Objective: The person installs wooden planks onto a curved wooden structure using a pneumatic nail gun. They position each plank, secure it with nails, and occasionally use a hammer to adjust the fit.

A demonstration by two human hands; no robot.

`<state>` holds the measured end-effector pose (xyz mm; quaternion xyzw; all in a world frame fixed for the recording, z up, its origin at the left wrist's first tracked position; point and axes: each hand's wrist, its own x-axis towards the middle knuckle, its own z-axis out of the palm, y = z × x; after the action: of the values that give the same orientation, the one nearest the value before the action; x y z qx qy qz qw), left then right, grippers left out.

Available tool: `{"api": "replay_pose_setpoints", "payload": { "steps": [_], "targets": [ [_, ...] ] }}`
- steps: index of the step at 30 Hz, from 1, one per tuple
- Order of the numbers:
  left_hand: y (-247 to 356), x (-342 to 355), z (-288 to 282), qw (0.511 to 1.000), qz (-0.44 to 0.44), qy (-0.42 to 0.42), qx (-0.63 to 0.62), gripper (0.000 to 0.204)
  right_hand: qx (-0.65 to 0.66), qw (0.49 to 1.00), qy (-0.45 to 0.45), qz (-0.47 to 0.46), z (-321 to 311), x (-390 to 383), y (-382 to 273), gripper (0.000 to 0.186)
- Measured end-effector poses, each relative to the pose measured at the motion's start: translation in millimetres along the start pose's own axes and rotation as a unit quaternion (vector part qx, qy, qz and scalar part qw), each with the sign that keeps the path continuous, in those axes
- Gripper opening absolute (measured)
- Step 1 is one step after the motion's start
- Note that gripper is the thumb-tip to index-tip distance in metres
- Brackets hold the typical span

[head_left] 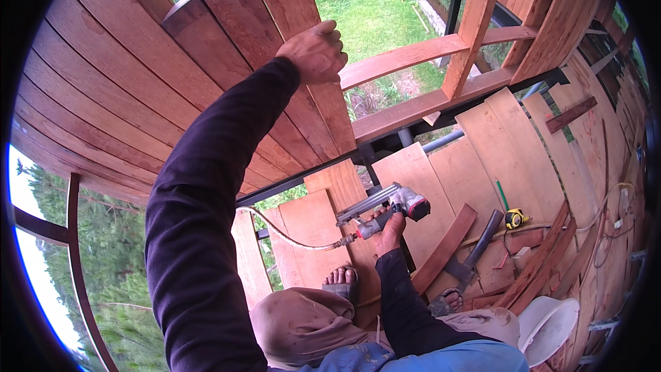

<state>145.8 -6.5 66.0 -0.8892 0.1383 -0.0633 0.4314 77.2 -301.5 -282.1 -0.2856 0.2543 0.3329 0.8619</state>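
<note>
Left hand (313, 53) clamped round free edge of board (332, 111). Right hand (390, 233) gripping nailer (409, 200) (pale hose (303, 245) attached).

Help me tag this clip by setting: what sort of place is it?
Probably an outdoor building site with a half-built timber structure. The wooden frame is only partly covered with planks, the right hand holds what looks like a nail gun, and a tape measure lies among loose boards.
</note>
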Motion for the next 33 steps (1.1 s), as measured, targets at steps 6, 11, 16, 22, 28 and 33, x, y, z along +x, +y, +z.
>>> {"api": "replay_pose_setpoints", "payload": {
  "steps": [6, 11, 16, 22, 28, 33],
  "targets": [
    [1.0, 0.3, -2.5, 1.000, 0.000, 0.006, -0.008, 0.033, 0.017, 0.999, -0.034, -0.033, -10.8, 2.3, 6.3, 0.033],
    [0.3, -0.5, -5.4, 1.000, 0.002, -0.005, -0.012, 0.032, 0.013, 1.000, -0.006, 0.001, -4.7, 4.8, -0.5, 0.035],
    [-1.2, 1.8, -8.6, 1.000, -0.003, -0.019, 0.005, 0.034, 0.000, 1.000, -0.001, -0.004, 0.1, 3.0, -1.9, 0.037],
    [3.9, 2.5, 2.6, 1.000, -0.015, -0.021, 0.017, 0.039, -0.007, 1.000, 0.019, 0.012, 8.1, -2.8, -6.6, 0.040],
    [4.1, 2.0, -3.6, 1.000, 0.008, 0.000, -0.014, 0.039, 0.009, 0.999, 0.043, 0.008, -23.1, 5.4, -7.4, 0.032],
    [4.5, 3.5, -13.4, 1.000, 0.013, -0.013, -0.009, 0.032, 0.030, 0.999, 0.025, 0.019, -43.6, 13.2, -21.8, 0.033]
  ]
}}
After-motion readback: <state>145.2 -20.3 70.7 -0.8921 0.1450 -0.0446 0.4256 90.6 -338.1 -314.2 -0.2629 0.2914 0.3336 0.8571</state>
